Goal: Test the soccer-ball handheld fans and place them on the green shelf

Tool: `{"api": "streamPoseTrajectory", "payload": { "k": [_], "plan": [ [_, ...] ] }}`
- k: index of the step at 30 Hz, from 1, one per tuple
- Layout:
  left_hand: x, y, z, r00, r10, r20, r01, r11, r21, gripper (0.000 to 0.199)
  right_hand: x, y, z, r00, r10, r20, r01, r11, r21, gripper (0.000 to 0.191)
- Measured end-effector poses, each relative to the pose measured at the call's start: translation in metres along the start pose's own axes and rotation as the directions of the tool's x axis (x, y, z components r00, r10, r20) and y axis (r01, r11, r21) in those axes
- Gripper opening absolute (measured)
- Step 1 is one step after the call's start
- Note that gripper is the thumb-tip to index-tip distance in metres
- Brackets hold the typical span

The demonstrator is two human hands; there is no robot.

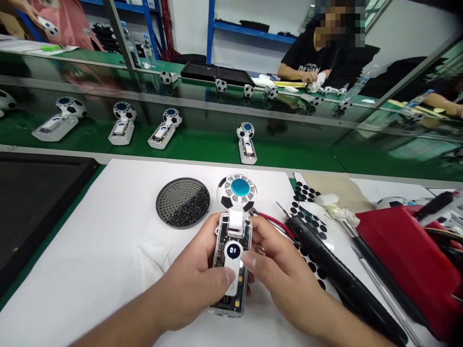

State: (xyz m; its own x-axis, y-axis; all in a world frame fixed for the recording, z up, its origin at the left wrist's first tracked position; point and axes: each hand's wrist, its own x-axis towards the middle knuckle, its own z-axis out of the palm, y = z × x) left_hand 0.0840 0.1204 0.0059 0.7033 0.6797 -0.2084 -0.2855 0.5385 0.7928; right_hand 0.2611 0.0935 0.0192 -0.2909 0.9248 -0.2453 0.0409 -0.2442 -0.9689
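Both my hands are wrapped around a handheld fan (pixel 235 303) with a soccer-ball head and a clear body that shows its circuit board. My left hand (pixel 195 274) grips the left side, its thumb on the white front strip near the lower button. From the right side my right hand (pixel 278 270) holds it, thumb beside the lit display that reads "01". The fan's head, with a blue centre, points away from me. A round dish of tiny black screws (pixel 183 202) lies just beyond my left hand, on white paper (pixel 108 241).
To the right lie a black electric screwdriver (pixel 340 270), red-handled pliers (pixel 277 222), a sheet of black round stickers (pixel 307 207), tweezers (pixel 383 289) and a red box (pixel 408 260). A black tray (pixel 39 207) is at left. Several similar fans (pixel 247 144) stand on the green conveyor belt (pixel 202 144); co-workers sit opposite.
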Motion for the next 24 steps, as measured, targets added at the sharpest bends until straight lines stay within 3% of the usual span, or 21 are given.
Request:
{"api": "streamPoseTrajectory", "payload": {
  "k": [5, 24],
  "plan": [
    [-0.0004, 0.0024, 0.0035, 0.999, 0.021, 0.032, -0.020, 1.000, -0.007, 0.047, -0.0023, 0.0002, 0.0008, 1.000, 0.014, 0.011, -0.014, 1.000, 0.017, 0.021],
    [-0.0024, 0.0061, 0.0060, 0.998, 0.016, 0.055, -0.015, 1.000, -0.024, 0.047, -0.0039, 0.0018, 0.0004, 1.000, -0.013, 0.009, 0.013, 0.997, -0.074, 0.022]
  ]
}}
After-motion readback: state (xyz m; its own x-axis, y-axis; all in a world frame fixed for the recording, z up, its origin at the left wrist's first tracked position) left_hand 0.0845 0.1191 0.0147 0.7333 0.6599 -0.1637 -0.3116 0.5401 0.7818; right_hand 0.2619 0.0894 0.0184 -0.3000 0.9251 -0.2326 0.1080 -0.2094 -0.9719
